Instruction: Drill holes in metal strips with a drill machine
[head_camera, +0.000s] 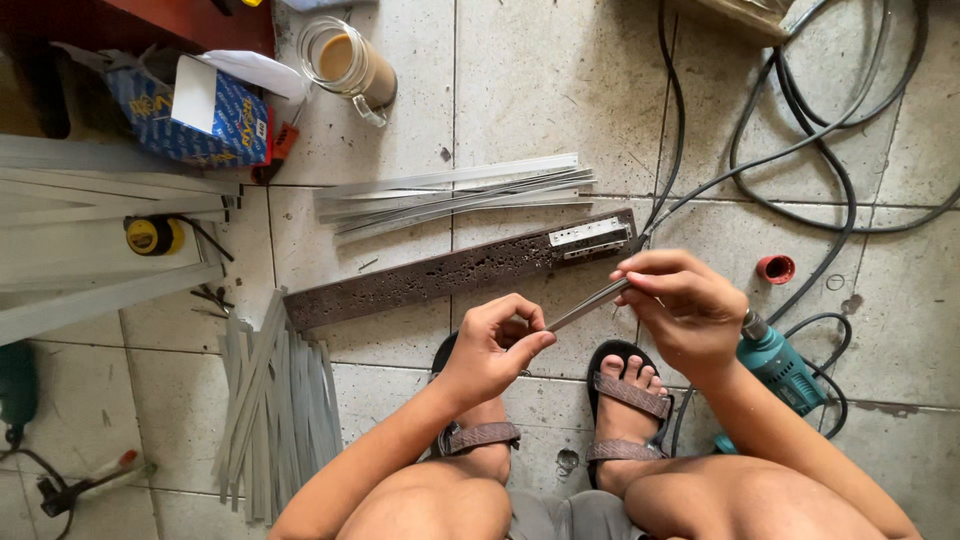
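Both hands pinch one thin grey metal strip (588, 303), held level above the sandalled feet.

Left hand (492, 352) grips its near end between thumb and fingers; right hand (682, 310) clasps the far end. Strip looks light, stiff and narrow, edges likely sharp; best held at the ends. Beyond it: pitted dark board (440, 272), bundle of strips (455, 195), teal drill (782, 368), cables (800, 140).

Floor's grey tile (560, 90), pretty grubby. Dead centre lies a dark plank (440, 272) peppered with holes. Just above it, a loose bunch of metal strips (460, 190); below-left of it, a bigger pile of strips (275, 400). Up and left of the plank: a glass mug (350, 62), a blue box (195, 110), a yellow tape measure (153, 236). To its right: black cables (830, 150), a red cap (775, 268), a teal drill (780, 365).
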